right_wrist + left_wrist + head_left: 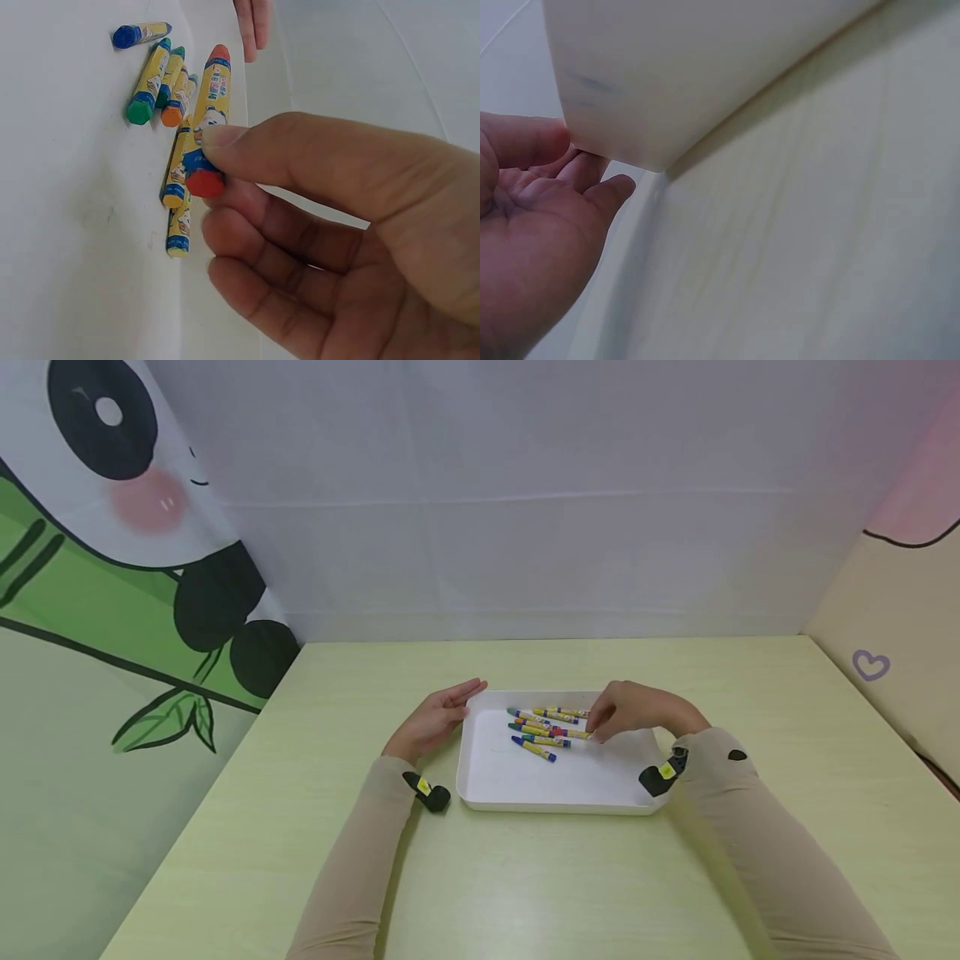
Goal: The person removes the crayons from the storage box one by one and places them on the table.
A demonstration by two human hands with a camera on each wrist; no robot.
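My right hand (633, 708) pinches a red crayon (212, 97) between thumb and fingers, above the white tray (555, 806). The crayon has a yellow wrapper with blue bands; its red tip points away from the hand. Beneath lie several more crayons in the tray, among them a dark blue crayon (534, 749), a green crayon (150, 81), an orange crayon (176, 99) and a yellow crayon (177, 169). At the tray's far left corner, my left hand (433, 720) rests against the edge, its fingers fairly straight and the thumb touching the rim.
The tray stands on a pale wooden table (225, 860). A grey-white cloth wall (525, 543) rises behind its back edge. Printed panels stand at both sides, with a panda-like drawing (150, 468) on the left. Each sleeved wrist wears a small black camera (429, 793).
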